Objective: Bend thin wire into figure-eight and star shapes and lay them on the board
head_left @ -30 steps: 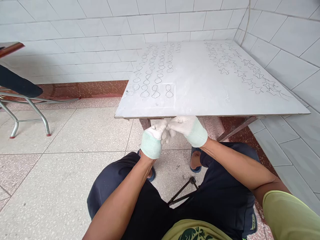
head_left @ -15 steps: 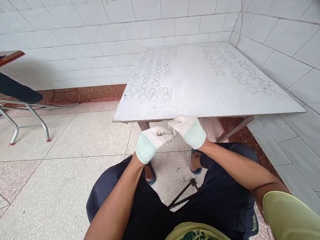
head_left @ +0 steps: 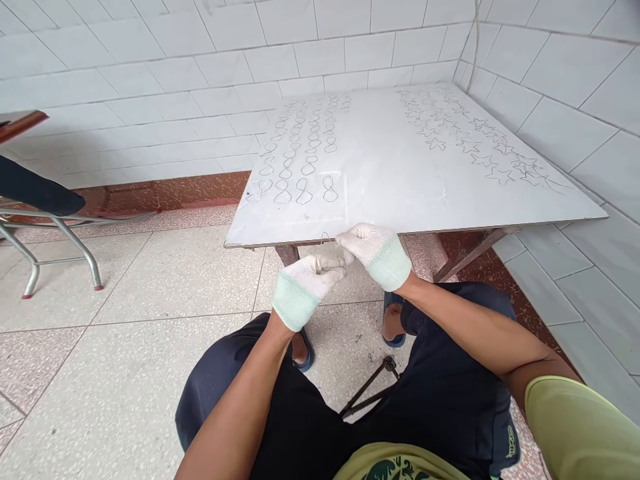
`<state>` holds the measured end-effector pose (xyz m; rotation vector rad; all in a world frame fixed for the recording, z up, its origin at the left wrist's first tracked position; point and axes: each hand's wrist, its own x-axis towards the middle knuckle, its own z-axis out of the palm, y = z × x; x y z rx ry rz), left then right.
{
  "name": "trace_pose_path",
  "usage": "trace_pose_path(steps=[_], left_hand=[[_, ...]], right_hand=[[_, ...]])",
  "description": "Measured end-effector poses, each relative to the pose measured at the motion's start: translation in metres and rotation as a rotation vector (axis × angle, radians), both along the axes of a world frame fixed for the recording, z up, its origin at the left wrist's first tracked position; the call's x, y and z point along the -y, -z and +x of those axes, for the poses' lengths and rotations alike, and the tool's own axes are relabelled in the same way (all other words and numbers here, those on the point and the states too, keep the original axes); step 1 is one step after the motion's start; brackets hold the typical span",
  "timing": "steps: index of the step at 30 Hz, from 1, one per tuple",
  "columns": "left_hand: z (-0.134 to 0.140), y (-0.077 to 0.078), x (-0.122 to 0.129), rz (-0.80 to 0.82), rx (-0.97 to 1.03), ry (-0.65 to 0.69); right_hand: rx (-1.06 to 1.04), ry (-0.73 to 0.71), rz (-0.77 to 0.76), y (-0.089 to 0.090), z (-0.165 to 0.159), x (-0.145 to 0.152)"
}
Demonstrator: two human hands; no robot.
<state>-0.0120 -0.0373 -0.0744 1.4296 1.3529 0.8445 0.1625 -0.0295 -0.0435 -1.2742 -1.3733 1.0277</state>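
Note:
A thin wire (head_left: 326, 235) is pinched between my two gloved hands, just off the table's front edge, with a small curved loop standing up above the fingers. My left hand (head_left: 313, 277), in a white glove with a pale green cuff, has its fingertips closed on the wire's lower part. Close beside it, my right hand (head_left: 374, 250) in a matching glove grips the same wire with thumb and finger. The rest of the wire is hidden by the fingers. Nearest on the table is a figure-eight wire shape (head_left: 331, 189).
The white table (head_left: 390, 193) carries rows of figure-eight wire shapes (head_left: 314, 143) on its left and several star-shaped wires (head_left: 500, 175) on its right. Tiled walls (head_left: 370, 53) border it. A metal-legged stool (head_left: 63, 230) stands at left; a dark folded metal frame (head_left: 370, 387) is between my legs.
A curved wire loop now shows above my fingers. My left hand has shifted slightly right and down; my right hand has moved slightly up. The view has shifted a little.

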Motion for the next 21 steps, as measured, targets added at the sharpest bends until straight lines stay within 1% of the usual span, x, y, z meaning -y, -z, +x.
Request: trace_pose_path(steps=[3, 5, 9, 11, 13, 15, 17, 19, 21], left_hand=[[0.006, -0.003, 0.001, -0.034, 0.147, 0.02], [0.007, 0.0, -0.002, -0.059, 0.236, 0.049], [0.006, 0.014, -0.013, -0.05, 0.363, 0.141], [0.005, 0.022, -0.017, -0.028, 0.442, 0.183], [0.004, 0.027, -0.019, -0.023, 0.498, 0.194], [0.004, 0.028, -0.019, -0.024, 0.514, 0.181], [0.005, 0.026, -0.016, -0.02, 0.503, 0.161], [0.005, 0.022, -0.013, -0.021, 0.462, 0.132], [0.004, 0.019, -0.01, -0.017, 0.392, 0.063]], right_hand=[[-0.049, 0.001, -0.001, 0.005, 0.002, -0.006], [-0.124, -0.014, -0.006, 0.01, 0.003, -0.012], [-0.256, -0.034, -0.061, 0.016, 0.003, -0.018], [-0.268, -0.029, -0.073, 0.016, 0.003, -0.02], [-0.261, -0.028, -0.069, 0.016, 0.003, -0.02], [-0.253, -0.026, -0.064, 0.015, 0.002, -0.019], [-0.252, -0.023, -0.057, 0.014, 0.002, -0.019], [-0.25, -0.029, -0.059, 0.013, 0.001, -0.018], [-0.24, -0.038, -0.08, 0.013, 0.001, -0.018]])
